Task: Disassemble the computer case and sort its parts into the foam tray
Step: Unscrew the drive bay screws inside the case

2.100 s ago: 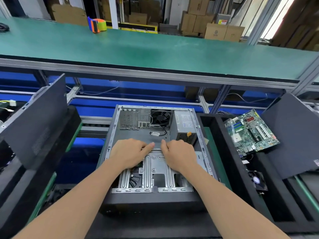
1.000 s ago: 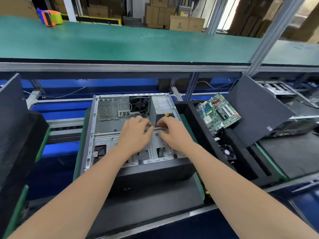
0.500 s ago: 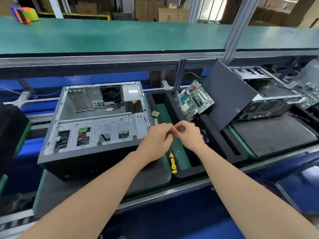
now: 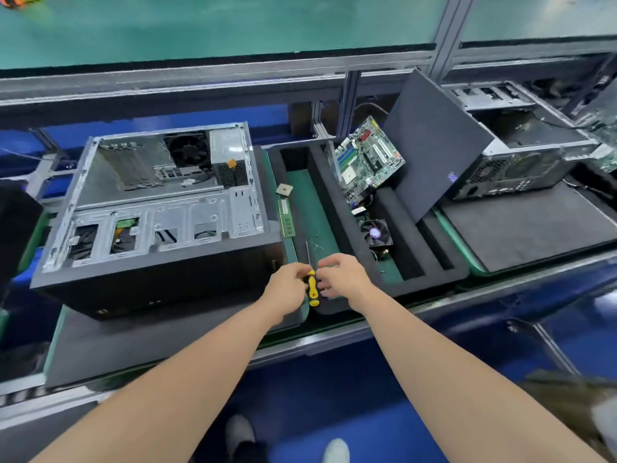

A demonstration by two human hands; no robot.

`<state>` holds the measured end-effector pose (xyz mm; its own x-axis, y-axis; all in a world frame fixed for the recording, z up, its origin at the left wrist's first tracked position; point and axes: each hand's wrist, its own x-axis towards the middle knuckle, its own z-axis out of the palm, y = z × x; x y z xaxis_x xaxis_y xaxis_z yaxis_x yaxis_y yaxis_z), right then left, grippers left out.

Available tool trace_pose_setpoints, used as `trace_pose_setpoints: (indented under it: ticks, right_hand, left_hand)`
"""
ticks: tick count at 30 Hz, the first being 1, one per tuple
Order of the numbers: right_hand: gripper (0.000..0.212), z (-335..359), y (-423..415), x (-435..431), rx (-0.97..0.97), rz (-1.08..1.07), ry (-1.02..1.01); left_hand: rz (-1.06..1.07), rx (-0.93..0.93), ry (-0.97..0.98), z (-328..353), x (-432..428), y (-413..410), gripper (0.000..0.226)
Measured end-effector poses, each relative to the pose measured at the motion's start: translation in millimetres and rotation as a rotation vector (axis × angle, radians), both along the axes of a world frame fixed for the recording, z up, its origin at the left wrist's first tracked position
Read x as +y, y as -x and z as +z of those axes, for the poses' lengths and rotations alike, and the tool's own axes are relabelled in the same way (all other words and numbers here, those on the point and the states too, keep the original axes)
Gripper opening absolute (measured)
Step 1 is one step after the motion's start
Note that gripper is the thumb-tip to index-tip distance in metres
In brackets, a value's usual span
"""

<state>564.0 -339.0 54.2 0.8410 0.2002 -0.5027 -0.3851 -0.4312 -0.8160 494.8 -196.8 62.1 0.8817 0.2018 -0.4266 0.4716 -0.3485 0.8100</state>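
Note:
The open computer case (image 4: 160,212) lies on its side at the left, with a power supply (image 4: 227,150) and a rear fan (image 4: 188,150) inside. Right of it is the black foam tray (image 4: 434,272), which holds a CPU (image 4: 283,189), a RAM stick (image 4: 286,218), a motherboard (image 4: 365,162), a cooler fan (image 4: 377,233) and a leaning side panel (image 4: 430,145). A yellow-handled screwdriver (image 4: 313,290) lies at the tray's front left. My left hand (image 4: 288,284) pinches its handle. My right hand (image 4: 342,275) hovers beside it, fingers curled and apart.
A second computer case (image 4: 521,155) sits on a dark mat at the right. A green shelf (image 4: 233,25) runs across above the bench. A black foam block (image 4: 16,225) stands at the far left. Shoes (image 4: 335,451) show on the blue floor.
Both hands left the drive cage inside the case and moved right and toward me, to the tray's front corner. They have dropped onto the screwdriver, and my left fingers have closed on its handle.

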Motion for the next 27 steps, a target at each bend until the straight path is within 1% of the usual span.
trace_pose_setpoints:
  ticks: [2, 4, 10, 12, 14, 15, 17, 19, 22, 25, 27]
  right_hand:
    - [0.017, -8, 3, 3, 0.035, -0.038, -0.018]
    - [0.019, -14, 4, 6, 0.034, -0.071, -0.011]
    - [0.019, -17, 4, 10, 0.006, -0.054, 0.078]
    - [0.016, -15, 4, 11, -0.015, -0.063, 0.065]
    - [0.012, -9, 5, 13, -0.027, -0.114, -0.004]
    - [0.009, -5, 4, 13, -0.065, -0.145, -0.005]
    - [0.010, 6, -1, 12, -0.221, -0.184, 0.064]
    - [0.013, 23, -9, 11, -0.385, -0.187, 0.087]
    - [0.011, 57, -22, 13, -0.582, -0.163, 0.092]
    - [0.008, 91, -33, 21, -0.673, -0.129, 0.051]
    - [0.009, 112, -37, 30, -0.700, -0.103, -0.006]
  left_hand:
    - [0.023, 0.038, 0.076, -4, -3, -1, 0.060]
    - [0.025, 0.044, 0.099, -6, -5, -3, 0.063]
    - [-0.044, 0.004, 0.016, -14, -4, -6, 0.069]
    - [-0.053, -0.045, 0.024, -11, -3, -5, 0.068]
    - [-0.057, -0.088, 0.095, -2, -6, -8, 0.062]
    - [-0.071, -0.118, 0.106, 5, -8, -11, 0.058]
    - [-0.142, -0.189, 0.045, 24, -12, -19, 0.055]
    - [-0.204, -0.266, 0.007, 49, -14, -24, 0.061]
    - [-0.222, -0.391, -0.033, 86, -13, -34, 0.068]
    - [-0.178, -0.498, -0.100, 117, -2, -39, 0.074]
    - [-0.144, -0.545, -0.190, 133, 8, -35, 0.075]
